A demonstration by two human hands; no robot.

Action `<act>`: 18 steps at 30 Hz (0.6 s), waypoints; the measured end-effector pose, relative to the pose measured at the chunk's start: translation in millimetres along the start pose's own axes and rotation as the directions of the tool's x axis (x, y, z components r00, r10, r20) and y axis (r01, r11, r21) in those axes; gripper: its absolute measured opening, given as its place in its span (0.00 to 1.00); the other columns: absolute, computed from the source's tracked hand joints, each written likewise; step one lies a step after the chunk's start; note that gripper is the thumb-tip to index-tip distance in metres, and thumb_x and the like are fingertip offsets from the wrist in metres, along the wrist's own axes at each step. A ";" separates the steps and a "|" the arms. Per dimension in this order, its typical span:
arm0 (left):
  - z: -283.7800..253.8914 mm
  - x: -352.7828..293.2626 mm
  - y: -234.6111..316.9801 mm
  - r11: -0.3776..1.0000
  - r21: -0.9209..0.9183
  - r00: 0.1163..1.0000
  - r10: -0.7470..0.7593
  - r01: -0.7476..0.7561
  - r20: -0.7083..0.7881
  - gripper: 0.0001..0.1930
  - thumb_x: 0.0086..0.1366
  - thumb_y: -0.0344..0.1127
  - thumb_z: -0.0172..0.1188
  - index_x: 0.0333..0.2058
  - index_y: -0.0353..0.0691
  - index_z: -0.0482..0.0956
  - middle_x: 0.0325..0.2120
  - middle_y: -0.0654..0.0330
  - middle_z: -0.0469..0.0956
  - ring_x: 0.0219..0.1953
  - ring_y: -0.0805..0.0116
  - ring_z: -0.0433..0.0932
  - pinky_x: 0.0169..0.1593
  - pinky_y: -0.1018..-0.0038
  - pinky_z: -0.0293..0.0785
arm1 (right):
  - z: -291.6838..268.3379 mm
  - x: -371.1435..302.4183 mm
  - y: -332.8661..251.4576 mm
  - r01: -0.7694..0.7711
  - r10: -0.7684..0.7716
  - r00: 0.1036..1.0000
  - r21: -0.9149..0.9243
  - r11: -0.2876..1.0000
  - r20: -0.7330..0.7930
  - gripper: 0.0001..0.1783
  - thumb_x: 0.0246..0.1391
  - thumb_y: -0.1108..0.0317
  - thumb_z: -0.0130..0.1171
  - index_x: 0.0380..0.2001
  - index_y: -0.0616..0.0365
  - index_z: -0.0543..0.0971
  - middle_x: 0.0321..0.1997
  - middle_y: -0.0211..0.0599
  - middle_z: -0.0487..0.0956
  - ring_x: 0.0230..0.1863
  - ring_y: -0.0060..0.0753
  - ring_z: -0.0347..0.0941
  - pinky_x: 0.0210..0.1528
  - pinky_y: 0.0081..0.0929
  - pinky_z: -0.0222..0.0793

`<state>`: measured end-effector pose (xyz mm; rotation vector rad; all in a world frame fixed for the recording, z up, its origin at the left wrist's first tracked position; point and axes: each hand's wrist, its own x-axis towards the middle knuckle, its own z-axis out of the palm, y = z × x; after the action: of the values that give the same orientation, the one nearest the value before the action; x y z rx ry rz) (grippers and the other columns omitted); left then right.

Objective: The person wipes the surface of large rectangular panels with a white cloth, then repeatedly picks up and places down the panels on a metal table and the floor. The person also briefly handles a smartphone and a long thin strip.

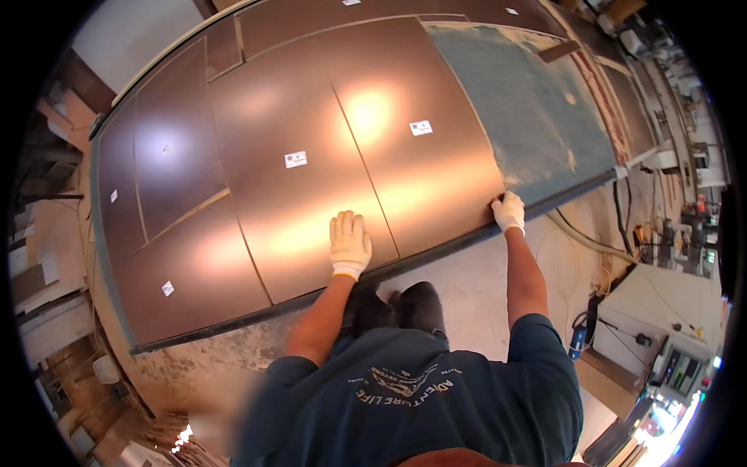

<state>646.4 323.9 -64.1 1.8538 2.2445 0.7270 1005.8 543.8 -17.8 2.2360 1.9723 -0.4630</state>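
Both my hands wear white work gloves. My left hand (350,243) lies flat, fingers stretched, on a large copper-brown panel (272,202) near its front edge. At the front right corner of the neighbouring brown panel (436,171), my right hand (509,212) has its fingers curled round the edge. A thin seam parts the two panels. Each bears a small white label, one (296,159) on the left panel and another (421,128) on the right one. The panels lie on a big table whose blue-green bed (537,117) shows bare to the right.
More brown panels (175,156) lie on the left and along the far side. A small brown strip (559,52) rests at the far right. A dark rail (436,251) edges the table's front. Hoses, a cabinet (646,311) and a control screen (685,372) stand at the right.
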 end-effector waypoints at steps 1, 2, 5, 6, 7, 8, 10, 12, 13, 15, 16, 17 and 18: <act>-3.8 3.3 -1.4 1.000 -0.006 1.000 -0.001 0.001 0.014 0.20 0.52 0.33 0.57 0.45 0.35 0.72 0.50 0.48 0.69 0.59 0.47 0.64 0.65 0.51 0.56 | 18.2 13.7 0.6 -0.006 0.005 0.999 -0.013 1.000 -0.042 0.24 0.52 0.54 0.60 0.46 0.61 0.78 0.51 0.55 0.77 0.56 0.58 0.72 0.58 0.47 0.69; -4.1 4.9 0.0 1.000 0.014 1.000 -0.011 0.011 0.006 0.19 0.52 0.33 0.57 0.45 0.35 0.72 0.50 0.48 0.69 0.58 0.47 0.64 0.65 0.51 0.56 | 20.0 19.2 -2.7 -0.020 0.016 0.995 -0.041 0.999 -0.096 0.27 0.51 0.53 0.60 0.48 0.62 0.77 0.52 0.55 0.76 0.57 0.58 0.70 0.59 0.46 0.68; -3.6 8.3 1.1 0.997 0.041 0.997 -0.065 0.063 0.034 0.18 0.53 0.32 0.56 0.44 0.37 0.72 0.50 0.48 0.69 0.59 0.46 0.64 0.66 0.51 0.56 | 20.8 38.7 -4.9 -0.105 0.106 0.994 0.096 0.990 -0.005 0.31 0.51 0.47 0.56 0.48 0.64 0.78 0.53 0.59 0.75 0.57 0.59 0.71 0.61 0.45 0.65; -2.0 9.5 2.7 0.997 0.050 0.998 -0.063 0.062 0.025 0.18 0.53 0.32 0.56 0.44 0.37 0.72 0.50 0.48 0.69 0.59 0.46 0.64 0.66 0.51 0.56 | 17.9 43.9 -0.8 -0.101 0.099 0.995 0.136 0.986 0.019 0.31 0.52 0.46 0.55 0.47 0.63 0.78 0.53 0.60 0.76 0.56 0.60 0.71 0.62 0.45 0.65; 0.6 9.9 6.0 0.996 0.058 0.998 -0.063 0.062 0.017 0.18 0.53 0.32 0.56 0.44 0.37 0.72 0.50 0.48 0.70 0.58 0.46 0.65 0.65 0.51 0.57 | 14.4 46.4 7.1 -0.095 0.094 0.995 0.124 0.988 0.018 0.31 0.53 0.45 0.53 0.47 0.63 0.79 0.53 0.61 0.76 0.56 0.60 0.71 0.61 0.45 0.64; 0.2 9.7 10.0 0.995 0.072 0.998 -0.063 0.062 0.004 0.17 0.53 0.32 0.56 0.44 0.38 0.72 0.50 0.48 0.70 0.58 0.46 0.65 0.65 0.51 0.57 | 6.1 44.7 14.1 -0.085 0.083 0.996 0.118 0.989 0.017 0.31 0.54 0.44 0.51 0.46 0.63 0.79 0.52 0.62 0.76 0.57 0.60 0.71 0.61 0.46 0.64; 1.3 11.3 11.0 0.994 0.090 0.998 -0.062 0.063 -0.012 0.17 0.53 0.32 0.57 0.43 0.38 0.73 0.49 0.49 0.70 0.58 0.46 0.66 0.63 0.52 0.59 | -0.1 61.9 24.2 -0.030 0.016 0.997 0.180 0.983 0.077 0.32 0.56 0.43 0.48 0.46 0.63 0.80 0.52 0.63 0.76 0.58 0.61 0.70 0.61 0.46 0.64; -6.3 16.4 18.6 0.994 0.095 0.998 -0.061 0.061 -0.006 0.16 0.52 0.32 0.57 0.41 0.38 0.73 0.47 0.49 0.71 0.56 0.47 0.67 0.61 0.52 0.62 | -4.0 83.2 38.2 0.022 -0.083 0.979 0.313 0.949 0.186 0.34 0.58 0.41 0.44 0.46 0.62 0.80 0.52 0.64 0.76 0.59 0.62 0.70 0.61 0.46 0.63; -3.0 19.2 21.4 0.988 0.139 0.997 -0.066 0.071 -0.044 0.15 0.54 0.33 0.57 0.41 0.38 0.74 0.47 0.49 0.72 0.55 0.48 0.68 0.60 0.53 0.63 | -4.3 92.3 45.9 0.039 -0.115 0.968 0.320 0.947 0.222 0.35 0.58 0.40 0.43 0.46 0.62 0.80 0.52 0.64 0.76 0.59 0.62 0.70 0.61 0.46 0.63; 4.9 21.1 24.0 0.966 0.241 0.990 -0.069 0.098 -0.126 0.13 0.57 0.34 0.56 0.41 0.38 0.75 0.46 0.49 0.74 0.54 0.48 0.70 0.58 0.54 0.65 | 0.3 100.6 45.0 0.084 -0.192 0.938 0.346 0.934 0.289 0.38 0.59 0.36 0.42 0.46 0.62 0.81 0.52 0.64 0.76 0.59 0.64 0.69 0.61 0.46 0.62; 14.7 23.3 31.8 0.950 0.178 0.958 -0.228 0.258 -0.175 0.14 0.59 0.37 0.55 0.42 0.37 0.75 0.46 0.49 0.75 0.53 0.47 0.70 0.58 0.54 0.65 | -1.4 106.4 44.7 0.109 -0.231 0.921 0.361 0.926 0.314 0.39 0.59 0.34 0.41 0.46 0.62 0.81 0.52 0.64 0.76 0.59 0.65 0.69 0.61 0.47 0.62; 29.7 33.7 44.7 0.915 0.097 0.907 -0.368 0.393 -0.203 0.15 0.61 0.40 0.54 0.43 0.37 0.75 0.46 0.48 0.76 0.53 0.46 0.71 0.58 0.55 0.65 | 12.1 117.6 55.9 0.135 -0.222 0.943 0.324 0.936 0.248 0.40 0.61 0.34 0.38 0.44 0.64 0.81 0.51 0.64 0.77 0.58 0.65 0.69 0.60 0.47 0.63; 40.6 31.4 61.3 0.843 0.019 0.825 -0.521 0.538 -0.219 0.16 0.64 0.42 0.53 0.44 0.37 0.75 0.46 0.47 0.76 0.52 0.45 0.71 0.57 0.55 0.66 | 6.2 119.7 58.6 0.149 -0.245 0.933 0.336 0.930 0.265 0.40 0.62 0.35 0.37 0.43 0.64 0.81 0.50 0.64 0.77 0.57 0.66 0.70 0.59 0.48 0.63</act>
<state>709.8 372.6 -66.1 1.1054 2.7705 0.7536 1074.8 646.9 -66.8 1.9681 2.0821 -1.1434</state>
